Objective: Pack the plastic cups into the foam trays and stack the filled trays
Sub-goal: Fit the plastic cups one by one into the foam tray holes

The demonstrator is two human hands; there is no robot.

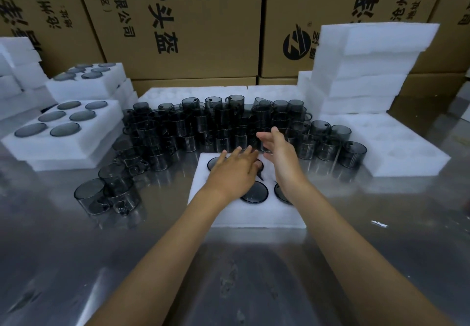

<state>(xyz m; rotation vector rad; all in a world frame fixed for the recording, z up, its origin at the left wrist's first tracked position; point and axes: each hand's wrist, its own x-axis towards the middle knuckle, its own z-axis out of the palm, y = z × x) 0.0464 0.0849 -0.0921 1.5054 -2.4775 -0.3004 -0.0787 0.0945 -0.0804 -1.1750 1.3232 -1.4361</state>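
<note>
Cardboard cartons (178, 20) are standing as a wall behind everything, printed sides facing in. Below them the steel surface (229, 275) is carrying the whole job. Bare foam trays (368, 71) are sitting stacked at far right, with more lying flat below that stack; filled trays (63, 127) are sitting stacked at left, dark cup bases showing in their holes. A dense crowd of loose smoky plastic cups (216, 127) is standing between the two, spilling toward the near left. The working tray (244, 211) is lying just in front of that crowd, several holes already showing cups, though the hands are covering part of it, so the count is uncertain. Judgement: the packing step is in hand, this tray not visibly finished. The left hand (234, 173) is lying flat over the tray's far holes, fingers straight and spread, gripping nothing; whether it is pressing a seated cup I cannot tell. The right hand (277, 153) is reaching edge-on toward the nearest loose cups, fingers extended and relaxed, empty. Next move, as I read it: closing on one cup, turning it to match the others, seating it in a free hole.
</note>
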